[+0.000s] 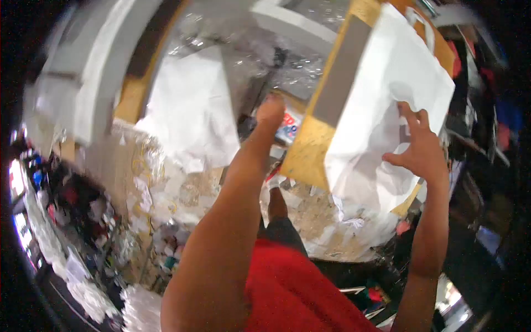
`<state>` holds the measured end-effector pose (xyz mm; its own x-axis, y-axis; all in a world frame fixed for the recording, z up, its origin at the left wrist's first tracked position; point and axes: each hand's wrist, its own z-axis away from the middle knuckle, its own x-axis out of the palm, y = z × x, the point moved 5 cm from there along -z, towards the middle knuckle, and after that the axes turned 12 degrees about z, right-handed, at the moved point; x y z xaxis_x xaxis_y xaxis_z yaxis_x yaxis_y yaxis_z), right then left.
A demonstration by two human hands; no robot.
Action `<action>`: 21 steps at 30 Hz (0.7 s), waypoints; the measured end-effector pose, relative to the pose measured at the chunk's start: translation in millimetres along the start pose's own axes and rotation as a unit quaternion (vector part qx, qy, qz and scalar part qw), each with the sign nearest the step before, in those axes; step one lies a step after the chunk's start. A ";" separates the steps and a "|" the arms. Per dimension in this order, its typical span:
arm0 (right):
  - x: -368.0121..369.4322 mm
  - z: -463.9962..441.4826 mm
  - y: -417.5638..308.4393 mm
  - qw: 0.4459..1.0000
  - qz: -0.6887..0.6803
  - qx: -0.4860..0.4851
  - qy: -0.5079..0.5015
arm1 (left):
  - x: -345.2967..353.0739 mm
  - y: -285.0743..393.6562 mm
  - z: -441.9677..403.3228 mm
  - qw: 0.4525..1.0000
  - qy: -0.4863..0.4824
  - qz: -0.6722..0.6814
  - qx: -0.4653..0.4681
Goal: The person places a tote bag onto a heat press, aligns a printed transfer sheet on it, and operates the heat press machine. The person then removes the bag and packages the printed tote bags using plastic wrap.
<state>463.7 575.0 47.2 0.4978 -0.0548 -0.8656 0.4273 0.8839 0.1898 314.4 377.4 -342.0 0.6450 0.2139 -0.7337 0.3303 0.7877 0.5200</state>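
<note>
My left hand reaches forward at the centre, its fingers bunched beside a small printed packet with red and blue marks. Whether the fingers grip the packet is too blurred to tell. My right hand hovers over or rests on a large white sheet, fingers spread and curved, with nothing in them. The sheet lies across a yellow-brown table with a grey strip. To the left of my left hand is another white sheet or bag, creased along its lower edge.
Clear plastic wrap is heaped beyond my left hand. Scraps litter the floor near my legs. A pale frame or post stands at the left. Mixed clutter lies at the lower left, with white bundled material near the edge.
</note>
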 end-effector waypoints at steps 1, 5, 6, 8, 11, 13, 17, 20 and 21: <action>2.5 3.3 2.5 1.000 -0.025 -0.005 -0.001 | -5.4 4.7 -4.8 1.000 0.001 -0.013 -0.010; 10.7 6.3 12.0 0.999 -0.028 0.005 0.020 | 3.7 9.9 -20.1 0.999 0.010 -0.038 -0.007; 10.6 7.5 13.8 0.999 -0.033 0.027 0.020 | 3.4 8.0 -19.2 0.999 0.013 -0.037 -0.001; 6.4 5.2 14.1 0.999 -0.036 0.018 -0.004 | -2.0 6.1 -13.2 0.999 0.025 -0.016 0.013; 13.0 4.8 19.5 0.998 -0.042 0.008 0.055 | -14.6 4.7 1.9 0.998 0.036 0.053 0.026; 11.7 9.8 17.6 0.998 -0.052 0.017 0.037 | -25.6 1.9 19.3 0.985 0.038 0.163 0.032; 12.3 8.4 16.7 0.999 -0.044 0.014 0.014 | -69.8 -0.6 66.5 0.912 0.032 0.407 0.034; 8.2 9.5 20.5 0.999 -0.038 0.010 0.008 | -153.2 23.7 128.7 0.965 0.148 0.184 0.113; 9.3 10.8 19.7 0.999 -0.039 0.003 -0.005 | -189.6 42.5 155.7 0.956 0.162 0.229 0.081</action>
<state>484.9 586.8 47.9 0.4706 -0.1272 -0.8731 0.4691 0.8742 0.1255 313.4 280.4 -112.7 0.5082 0.7043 -0.4956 0.1825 0.4743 0.8612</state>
